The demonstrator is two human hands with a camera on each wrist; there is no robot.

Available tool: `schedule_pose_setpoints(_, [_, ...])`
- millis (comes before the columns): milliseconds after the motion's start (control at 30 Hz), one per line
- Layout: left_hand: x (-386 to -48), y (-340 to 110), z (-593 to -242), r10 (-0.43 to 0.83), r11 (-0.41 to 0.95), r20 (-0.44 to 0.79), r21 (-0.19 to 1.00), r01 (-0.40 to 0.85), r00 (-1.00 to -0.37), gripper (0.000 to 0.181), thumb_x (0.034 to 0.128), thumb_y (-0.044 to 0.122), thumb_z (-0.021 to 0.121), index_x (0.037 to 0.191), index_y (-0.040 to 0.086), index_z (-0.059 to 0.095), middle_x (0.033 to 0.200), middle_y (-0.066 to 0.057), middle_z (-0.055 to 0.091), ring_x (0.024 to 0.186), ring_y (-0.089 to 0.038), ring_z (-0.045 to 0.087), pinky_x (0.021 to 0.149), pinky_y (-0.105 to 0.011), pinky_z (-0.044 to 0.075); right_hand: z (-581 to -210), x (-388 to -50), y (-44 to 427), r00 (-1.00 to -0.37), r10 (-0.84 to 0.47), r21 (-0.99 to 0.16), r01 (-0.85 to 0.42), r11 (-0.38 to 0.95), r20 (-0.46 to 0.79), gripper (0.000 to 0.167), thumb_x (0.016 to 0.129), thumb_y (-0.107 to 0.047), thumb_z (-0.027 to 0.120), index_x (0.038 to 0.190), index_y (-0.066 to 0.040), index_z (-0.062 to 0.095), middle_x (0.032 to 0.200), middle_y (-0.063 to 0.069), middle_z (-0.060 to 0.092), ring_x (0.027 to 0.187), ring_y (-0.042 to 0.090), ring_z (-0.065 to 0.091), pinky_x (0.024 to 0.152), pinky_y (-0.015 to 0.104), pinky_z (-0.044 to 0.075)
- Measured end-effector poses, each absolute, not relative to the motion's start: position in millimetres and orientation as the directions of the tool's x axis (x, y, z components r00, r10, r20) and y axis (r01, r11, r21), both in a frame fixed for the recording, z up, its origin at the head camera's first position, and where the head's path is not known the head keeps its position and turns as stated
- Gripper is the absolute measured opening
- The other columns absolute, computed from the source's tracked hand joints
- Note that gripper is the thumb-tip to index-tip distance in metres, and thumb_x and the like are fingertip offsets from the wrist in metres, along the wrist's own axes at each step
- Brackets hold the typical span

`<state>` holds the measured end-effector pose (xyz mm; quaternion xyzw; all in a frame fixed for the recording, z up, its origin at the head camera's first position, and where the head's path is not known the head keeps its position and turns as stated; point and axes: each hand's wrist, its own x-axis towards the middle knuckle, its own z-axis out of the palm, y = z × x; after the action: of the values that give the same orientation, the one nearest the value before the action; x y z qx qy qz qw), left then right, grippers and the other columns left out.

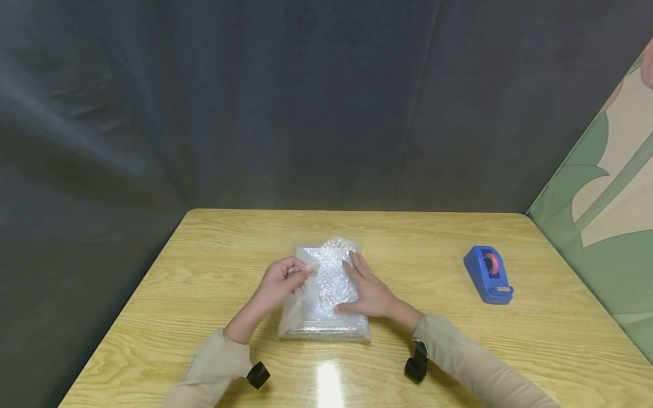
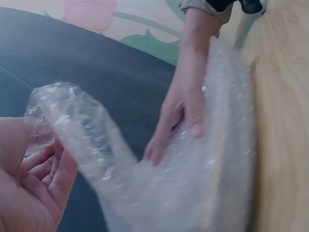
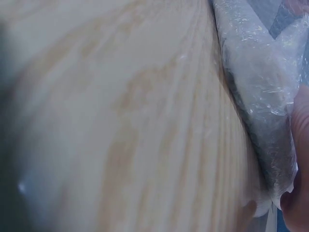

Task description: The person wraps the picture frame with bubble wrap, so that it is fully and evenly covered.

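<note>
A flat rectangular item wrapped in bubble wrap (image 1: 334,326) lies near the middle of the table. My left hand (image 1: 279,279) pinches a flap of the wrap at its left side; in the left wrist view that flap (image 2: 82,125) rises from the bundle to the left hand (image 2: 36,188). Spread fingers of my right hand (image 1: 369,292) rest on the right part of the bundle, and the left wrist view shows this right hand (image 2: 181,101) on top of the wrap. At the right wrist view's edge, part of the right hand (image 3: 300,154) touches the wrap (image 3: 260,82).
A blue tape dispenser (image 1: 490,276) with a pink roll stands on the wooden table (image 1: 204,260), to the right of the bundle. Dark curtain (image 1: 306,107) hangs behind and to the left of the table, and a leaf-patterned wall (image 1: 617,198) is at the right.
</note>
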<state>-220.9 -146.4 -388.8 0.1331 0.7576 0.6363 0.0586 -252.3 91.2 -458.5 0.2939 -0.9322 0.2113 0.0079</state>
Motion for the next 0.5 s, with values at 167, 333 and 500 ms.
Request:
schedule_pose_setpoints(167, [-219.3, -135.0, -399.7, 0.277, 0.092, 0.060, 0.992, 0.089, -0.959, 0.016, 0.0896, 0.007, 0.053, 0.092, -0.009, 0.055, 0.096, -0.024, 0.064, 0.056, -0.003, 0.053, 0.054, -0.017, 0.047, -457.6, -251.4, 91.1, -0.824, -0.550, -0.401, -0.553, 0.731, 0.135, 0.108, 0.068, -0.064, 0.063, 0.142, 0.002, 0.020, 0.150, 0.020, -0.001, 0.137, 0.032, 0.000, 0.109, 0.046, 0.016])
schedule_pose_setpoints(333, [-217.3, -126.4, -412.6, 0.283, 0.066, 0.027, 0.997, 0.048, -0.959, 0.018, 0.0894, 0.008, 0.054, 0.094, -0.009, 0.055, 0.101, -0.021, 0.064, 0.061, -0.004, 0.055, 0.057, -0.020, 0.050, -456.5, -250.3, 91.7, -0.817, -0.561, -0.400, -0.561, 0.725, 0.130, 0.104, 0.072, -0.061, 0.061, 0.142, 0.002, 0.018, 0.150, 0.020, -0.004, 0.137, 0.033, -0.002, 0.108, 0.048, 0.016])
schedule_pose_setpoints(500, [-219.0, -120.1, -429.4, 0.333, 0.090, 0.038, 0.993, 0.072, -0.942, 0.021, 0.0892, 0.009, 0.056, 0.097, -0.010, 0.056, 0.097, -0.022, 0.064, 0.065, -0.005, 0.057, 0.060, -0.023, 0.053, -454.7, -248.6, 92.5, -0.806, -0.576, -0.390, -0.579, 0.716, 0.137, 0.092, 0.081, -0.052, 0.057, 0.142, 0.004, 0.016, 0.149, 0.023, -0.003, 0.137, 0.036, -0.001, 0.108, 0.049, 0.017])
